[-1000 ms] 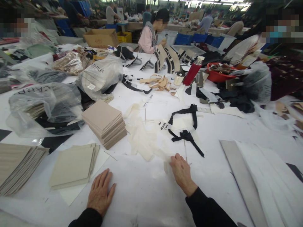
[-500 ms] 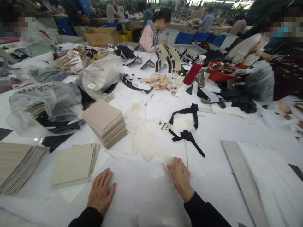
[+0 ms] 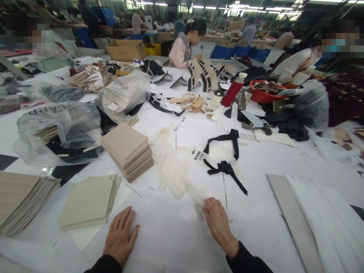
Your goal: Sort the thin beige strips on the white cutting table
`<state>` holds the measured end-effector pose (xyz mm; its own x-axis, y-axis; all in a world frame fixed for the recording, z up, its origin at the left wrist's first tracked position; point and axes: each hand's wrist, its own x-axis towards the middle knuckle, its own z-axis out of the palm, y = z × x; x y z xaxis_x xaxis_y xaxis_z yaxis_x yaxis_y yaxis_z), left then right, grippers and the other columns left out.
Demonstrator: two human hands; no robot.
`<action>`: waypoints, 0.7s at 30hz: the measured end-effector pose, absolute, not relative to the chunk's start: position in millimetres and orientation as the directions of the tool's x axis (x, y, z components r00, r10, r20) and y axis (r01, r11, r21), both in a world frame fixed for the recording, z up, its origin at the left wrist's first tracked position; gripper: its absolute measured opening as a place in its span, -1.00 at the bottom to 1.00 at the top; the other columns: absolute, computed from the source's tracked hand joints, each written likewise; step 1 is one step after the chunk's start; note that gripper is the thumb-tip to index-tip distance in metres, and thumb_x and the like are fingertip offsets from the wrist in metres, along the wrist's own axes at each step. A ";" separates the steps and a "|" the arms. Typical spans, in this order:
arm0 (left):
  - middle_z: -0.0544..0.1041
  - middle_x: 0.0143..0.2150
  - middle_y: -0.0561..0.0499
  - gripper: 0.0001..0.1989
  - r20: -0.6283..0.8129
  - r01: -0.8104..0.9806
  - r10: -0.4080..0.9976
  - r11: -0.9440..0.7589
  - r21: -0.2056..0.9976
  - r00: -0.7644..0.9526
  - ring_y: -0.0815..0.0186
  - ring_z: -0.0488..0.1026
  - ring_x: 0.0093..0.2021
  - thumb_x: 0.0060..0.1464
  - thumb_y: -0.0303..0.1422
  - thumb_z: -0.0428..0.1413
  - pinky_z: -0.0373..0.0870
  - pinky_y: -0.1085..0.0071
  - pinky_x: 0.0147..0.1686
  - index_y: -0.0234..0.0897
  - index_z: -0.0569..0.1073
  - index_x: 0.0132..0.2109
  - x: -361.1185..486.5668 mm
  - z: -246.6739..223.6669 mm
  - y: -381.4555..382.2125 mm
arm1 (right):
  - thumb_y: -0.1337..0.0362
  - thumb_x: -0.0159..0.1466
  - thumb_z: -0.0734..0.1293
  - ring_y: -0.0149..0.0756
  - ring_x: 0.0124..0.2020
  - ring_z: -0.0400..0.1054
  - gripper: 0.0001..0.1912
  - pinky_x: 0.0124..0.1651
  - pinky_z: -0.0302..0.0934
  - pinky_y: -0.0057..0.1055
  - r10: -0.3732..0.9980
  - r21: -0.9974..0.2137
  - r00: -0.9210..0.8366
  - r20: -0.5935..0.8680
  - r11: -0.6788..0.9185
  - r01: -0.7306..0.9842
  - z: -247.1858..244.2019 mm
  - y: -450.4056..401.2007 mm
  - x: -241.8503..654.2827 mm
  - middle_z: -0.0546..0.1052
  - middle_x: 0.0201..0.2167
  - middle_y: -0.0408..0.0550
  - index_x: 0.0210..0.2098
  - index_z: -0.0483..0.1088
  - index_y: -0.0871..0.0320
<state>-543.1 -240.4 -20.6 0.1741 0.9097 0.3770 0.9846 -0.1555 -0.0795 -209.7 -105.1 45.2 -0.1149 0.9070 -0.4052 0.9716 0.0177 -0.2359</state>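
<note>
My left hand (image 3: 121,235) lies palm down on the white table (image 3: 167,242), its fingers spread, just right of a low stack of pale green-grey sheets (image 3: 87,201). My right hand (image 3: 220,223) is at the near ends of thin, cream translucent strips (image 3: 173,174); its fingers are curled together at a strip, and the fingertips are partly hidden. Left of the strips stands a tall stack of beige squares (image 3: 126,146). Beyond my right hand a knotted black fabric band (image 3: 226,167) rests on the table.
Another stack of sheets (image 3: 19,197) is at the left edge. Plastic bags (image 3: 122,94) lie behind. White sheets (image 3: 321,216) cover the right side. A red bottle (image 3: 233,90) and a red basin (image 3: 264,96) stand farther back. A person in pink (image 3: 179,51) sits across.
The camera view has tilted up a little, so things appear lower. My right hand has moved slightly, its fingers now more curled at the strip's end. My left hand stays flat.
</note>
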 end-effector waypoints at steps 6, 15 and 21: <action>0.29 0.10 -0.30 -0.57 0.382 0.986 0.909 -0.148 -0.083 0.168 0.02 0.23 0.06 0.09 -0.23 0.00 0.13 0.16 0.04 -0.49 0.33 0.01 -543.1 -19.4 -239.7 | 0.33 0.30 0.05 -0.20 -0.34 0.28 -0.86 -0.29 0.03 -0.34 0.867 -0.248 -0.054 -0.495 -0.082 0.965 102.4 -83.6 -203.2 0.39 -0.44 -0.09 -0.24 0.20 0.13; 0.32 0.10 -0.26 -0.53 0.389 0.982 0.903 -0.147 -0.119 0.182 0.05 0.25 0.07 0.05 -0.20 0.03 0.15 0.17 0.04 -0.44 0.33 0.03 -546.9 -25.4 -243.1 | 0.30 0.29 0.09 -0.14 -0.09 0.30 -0.56 -0.03 0.16 -0.31 0.936 -0.582 -0.211 -0.283 0.007 0.813 99.3 -59.9 -271.8 0.43 -0.14 0.07 0.15 0.16 0.21; 0.31 0.10 -0.28 -0.52 0.400 0.977 0.893 -0.170 -0.128 0.208 0.05 0.24 0.08 0.04 -0.20 0.04 0.13 0.17 0.05 -0.47 0.33 0.02 -546.8 -21.2 -240.6 | 0.24 0.29 0.05 -0.15 -0.02 0.30 -0.50 0.07 0.17 -0.22 0.960 -0.771 -0.277 0.037 0.204 0.603 92.5 -36.3 -325.1 0.37 0.02 0.11 0.19 0.12 0.27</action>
